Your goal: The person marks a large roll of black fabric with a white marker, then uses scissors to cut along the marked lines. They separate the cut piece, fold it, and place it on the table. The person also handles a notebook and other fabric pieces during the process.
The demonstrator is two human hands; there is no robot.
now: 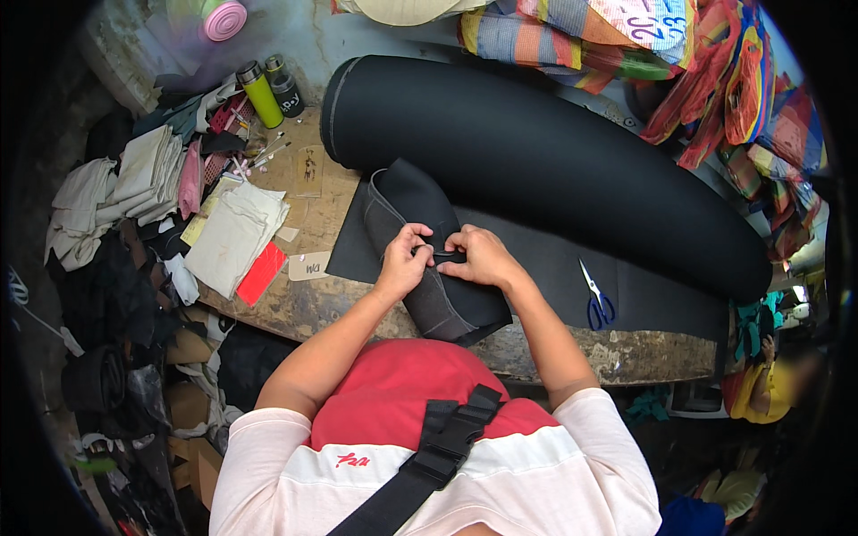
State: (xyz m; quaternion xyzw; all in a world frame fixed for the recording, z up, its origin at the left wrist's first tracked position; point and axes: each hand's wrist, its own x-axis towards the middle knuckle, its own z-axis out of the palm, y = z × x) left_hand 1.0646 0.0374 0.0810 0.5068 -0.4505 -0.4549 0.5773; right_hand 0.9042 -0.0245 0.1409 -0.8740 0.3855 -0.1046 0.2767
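- The left hand (407,262) and the right hand (480,257), two in all, meet over one curled black piece (420,201); the fingers of each are pinched together on its edge, thumb against forefinger, the two grips just beside each other.
- That piece, its inner face greyer, stands curled in front of the torso, its lower end close to the front edge of the wooden surface (313,223).
- Beneath it spreads one flat black sheet (661,313), reaching right almost along the front edge; a bare stretch of it separates the right hand from one pair of blue-handled scissors (596,293), points away from the person.
- Behind the hands lies one big black roll (536,152), bounding the room forward from left of centre to the far right.
- Left of the sheet: one tan tag (308,266) with hand-drawn dark letters, one red card (263,273), one unfolded-looking pale cloth (234,228).
- Farther back stand two bottles, one lime green (259,96), one dark (285,91) with pale lettering.
- Folded pale cloths (147,170) heap at far left, too overlapped to count.
- Checked bags (527,40) crowd the upper right; one carries large dark figures.
- One other person (760,397), in yellow, is at the right rim.
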